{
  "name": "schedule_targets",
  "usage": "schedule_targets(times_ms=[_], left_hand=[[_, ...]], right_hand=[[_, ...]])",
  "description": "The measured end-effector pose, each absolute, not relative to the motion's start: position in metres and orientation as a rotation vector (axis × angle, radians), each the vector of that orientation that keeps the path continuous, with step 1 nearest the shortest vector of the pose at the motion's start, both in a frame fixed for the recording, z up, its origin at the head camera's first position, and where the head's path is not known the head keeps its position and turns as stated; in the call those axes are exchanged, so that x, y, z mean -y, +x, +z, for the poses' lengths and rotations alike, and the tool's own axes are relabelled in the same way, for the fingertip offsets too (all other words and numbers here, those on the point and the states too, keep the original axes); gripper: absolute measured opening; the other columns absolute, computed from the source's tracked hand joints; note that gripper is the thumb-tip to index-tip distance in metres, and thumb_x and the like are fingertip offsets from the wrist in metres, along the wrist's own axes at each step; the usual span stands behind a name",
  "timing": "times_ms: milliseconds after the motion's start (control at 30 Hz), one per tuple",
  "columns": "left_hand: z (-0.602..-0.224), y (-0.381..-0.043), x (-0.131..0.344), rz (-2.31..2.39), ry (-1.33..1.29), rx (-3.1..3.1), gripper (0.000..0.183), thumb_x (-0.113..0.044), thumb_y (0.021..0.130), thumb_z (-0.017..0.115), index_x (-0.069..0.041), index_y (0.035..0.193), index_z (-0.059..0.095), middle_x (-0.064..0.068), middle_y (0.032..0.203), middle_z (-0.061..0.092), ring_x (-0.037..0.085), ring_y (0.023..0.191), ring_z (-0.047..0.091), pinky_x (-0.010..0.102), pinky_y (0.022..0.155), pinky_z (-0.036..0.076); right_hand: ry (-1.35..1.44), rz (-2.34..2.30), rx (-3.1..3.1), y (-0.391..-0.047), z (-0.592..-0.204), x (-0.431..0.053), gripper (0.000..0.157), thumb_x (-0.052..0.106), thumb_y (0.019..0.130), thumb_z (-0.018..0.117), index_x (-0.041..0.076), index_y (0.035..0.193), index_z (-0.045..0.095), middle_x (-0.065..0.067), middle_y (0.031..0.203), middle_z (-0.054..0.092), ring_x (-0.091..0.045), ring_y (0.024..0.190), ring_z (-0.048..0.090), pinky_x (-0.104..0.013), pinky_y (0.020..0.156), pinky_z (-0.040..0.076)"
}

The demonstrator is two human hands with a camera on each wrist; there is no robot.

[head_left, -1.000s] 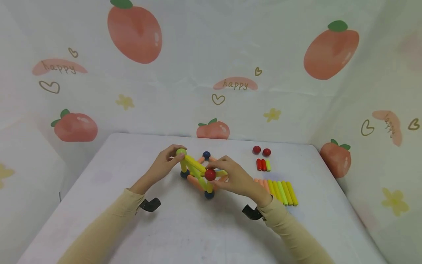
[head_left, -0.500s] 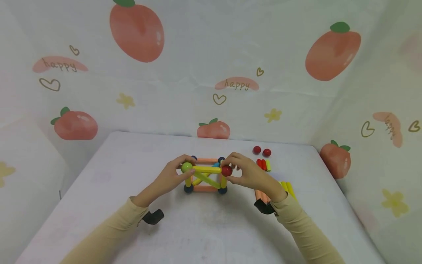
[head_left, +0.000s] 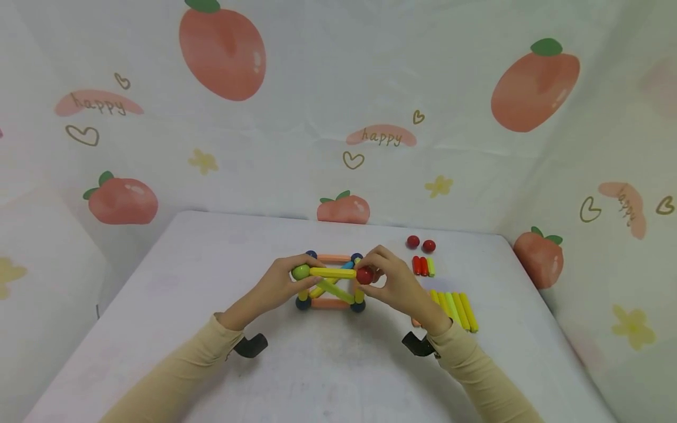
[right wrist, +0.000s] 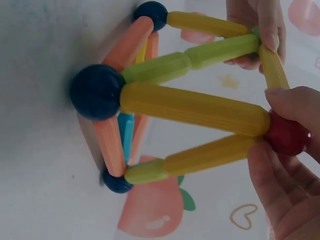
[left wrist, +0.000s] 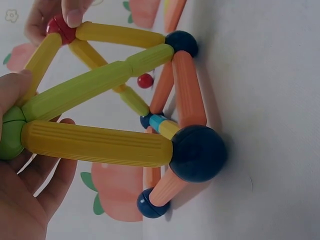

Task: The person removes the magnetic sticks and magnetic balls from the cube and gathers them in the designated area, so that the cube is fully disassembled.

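Observation:
A magnetic rod-and-ball frame stands on the table between both hands. Dark blue balls (head_left: 303,303) joined by orange rods (head_left: 330,304) form its base. My left hand (head_left: 275,291) pinches the green ball (head_left: 300,271) at the upper left corner. At the upper right, the thumb and fingers of my right hand (head_left: 396,282) grip the red ball (right wrist: 287,134). A yellow rod (head_left: 333,272) spans these two balls. Below it, a light green diagonal (left wrist: 90,87) made of two pieces runs down to a blue ball. A blue rod (right wrist: 126,137) shows low inside the frame.
Two loose red balls (head_left: 413,241) lie at the back right, with short red rods (head_left: 420,265) and a short green rod (head_left: 431,267) before them. Nearer is a row of yellow and green rods (head_left: 459,311), partly hidden by the right wrist. A printed cloth (head_left: 296,117) hangs behind the table.
The frame has turned from a slanted pose so that one side now faces me squarely. My right hand has moved right with the red ball, and my left slightly right and down.

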State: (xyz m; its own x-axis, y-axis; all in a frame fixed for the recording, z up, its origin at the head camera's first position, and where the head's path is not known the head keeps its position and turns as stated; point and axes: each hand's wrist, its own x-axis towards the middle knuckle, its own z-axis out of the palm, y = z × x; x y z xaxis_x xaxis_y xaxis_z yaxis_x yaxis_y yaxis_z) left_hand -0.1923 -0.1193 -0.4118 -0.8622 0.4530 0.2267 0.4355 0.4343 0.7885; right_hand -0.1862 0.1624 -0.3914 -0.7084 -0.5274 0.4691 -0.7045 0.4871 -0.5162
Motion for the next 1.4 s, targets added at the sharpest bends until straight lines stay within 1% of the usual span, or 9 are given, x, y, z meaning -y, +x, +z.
schedule_targets(times_ms=[133, 467, 700, 867, 1000, 1100, 1233, 1300, 1400], left_hand=[[-0.412, -0.192, 0.119, 1.442, 0.837, -2.648, 0.025, -0.028, 0.091, 0.071, -0.02, 0.114, 0.068, 0.001, 0.1, 0.067, 0.015, 0.079, 0.057, 0.021, 0.069, 0.052], [-0.412, -0.192, 0.118, 1.447, 0.844, -2.655, 0.024, -0.029, 0.092, 0.071, -0.02, 0.113, 0.067, 0.001, 0.099, 0.067, 0.014, 0.079, 0.058, 0.021, 0.069, 0.052], [-0.412, -0.194, 0.117, 1.43, 0.857, -2.681, 0.022, -0.029, 0.092, 0.071, -0.022, 0.112, 0.067, -0.001, 0.097, 0.067, 0.013, 0.079, 0.056, 0.021, 0.069, 0.05], [-0.413, -0.194, 0.117, 1.428, 0.858, -2.69, 0.022, -0.028, 0.092, 0.071, -0.021, 0.112, 0.067, -0.001, 0.098, 0.067, 0.014, 0.079, 0.056, 0.021, 0.069, 0.05], [-0.414, -0.194, 0.117, 1.431, 0.852, -2.69, 0.022, -0.027, 0.092, 0.071, -0.02, 0.113, 0.066, 0.0, 0.099, 0.067, 0.014, 0.08, 0.056, 0.021, 0.069, 0.05], [-0.414, -0.194, 0.116, 1.43, 0.844, -2.694, 0.022, -0.026, 0.092, 0.07, -0.02, 0.113, 0.066, 0.001, 0.1, 0.068, 0.014, 0.08, 0.056, 0.021, 0.069, 0.05], [-0.414, -0.193, 0.115, 1.428, 0.821, -2.692, 0.023, -0.026, 0.092, 0.07, -0.019, 0.114, 0.066, 0.001, 0.1, 0.067, 0.015, 0.08, 0.056, 0.02, 0.069, 0.05], [-0.413, -0.193, 0.114, 1.435, 0.808, -2.682, 0.023, -0.026, 0.092, 0.07, -0.019, 0.114, 0.067, 0.002, 0.098, 0.067, 0.015, 0.08, 0.056, 0.02, 0.069, 0.05], [-0.413, -0.192, 0.113, 1.44, 0.801, -2.672, 0.024, -0.026, 0.093, 0.07, -0.018, 0.114, 0.067, 0.002, 0.097, 0.066, 0.016, 0.081, 0.056, 0.02, 0.069, 0.05]], right_hand=[[1.014, 1.093, 2.441, -0.186, -0.397, -0.159, 0.036, 0.007, 0.076, 0.084, 0.009, 0.105, 0.063, -0.002, 0.098, 0.058, -0.01, 0.084, 0.059, -0.022, 0.07, 0.057], [0.951, 1.227, 2.403, -0.19, -0.402, -0.159, 0.031, 0.013, 0.077, 0.085, 0.012, 0.098, 0.062, -0.002, 0.094, 0.062, -0.011, 0.082, 0.058, -0.026, 0.064, 0.058], [0.945, 1.357, 2.406, -0.192, -0.403, -0.163, 0.028, 0.012, 0.079, 0.084, 0.01, 0.101, 0.067, -0.001, 0.094, 0.064, -0.01, 0.08, 0.058, -0.024, 0.067, 0.058], [0.87, 1.456, 2.476, -0.193, -0.403, -0.164, 0.022, 0.014, 0.085, 0.078, 0.014, 0.105, 0.071, -0.001, 0.094, 0.064, -0.013, 0.081, 0.058, -0.023, 0.071, 0.058], [0.818, 1.569, 2.527, -0.194, -0.403, -0.163, 0.021, 0.015, 0.089, 0.074, 0.008, 0.109, 0.071, -0.006, 0.095, 0.064, -0.015, 0.082, 0.059, -0.023, 0.072, 0.058], [0.783, 1.682, 2.552, -0.195, -0.402, -0.163, 0.021, 0.013, 0.091, 0.071, 0.003, 0.11, 0.07, -0.011, 0.097, 0.064, -0.015, 0.08, 0.061, -0.023, 0.069, 0.058], [0.753, 1.864, 2.549, -0.196, -0.4, -0.164, 0.018, 0.015, 0.094, 0.067, 0.004, 0.108, 0.069, -0.017, 0.095, 0.066, -0.017, 0.073, 0.062, -0.025, 0.063, 0.056], [0.726, 1.945, 2.545, -0.198, -0.4, -0.164, 0.019, 0.018, 0.096, 0.065, 0.004, 0.109, 0.068, -0.016, 0.093, 0.066, -0.019, 0.07, 0.061, -0.025, 0.062, 0.055], [0.649, 2.05, 2.533, -0.2, -0.403, -0.166, 0.022, 0.023, 0.098, 0.062, 0.004, 0.109, 0.068, -0.01, 0.088, 0.065, -0.019, 0.068, 0.057, -0.025, 0.062, 0.052]])
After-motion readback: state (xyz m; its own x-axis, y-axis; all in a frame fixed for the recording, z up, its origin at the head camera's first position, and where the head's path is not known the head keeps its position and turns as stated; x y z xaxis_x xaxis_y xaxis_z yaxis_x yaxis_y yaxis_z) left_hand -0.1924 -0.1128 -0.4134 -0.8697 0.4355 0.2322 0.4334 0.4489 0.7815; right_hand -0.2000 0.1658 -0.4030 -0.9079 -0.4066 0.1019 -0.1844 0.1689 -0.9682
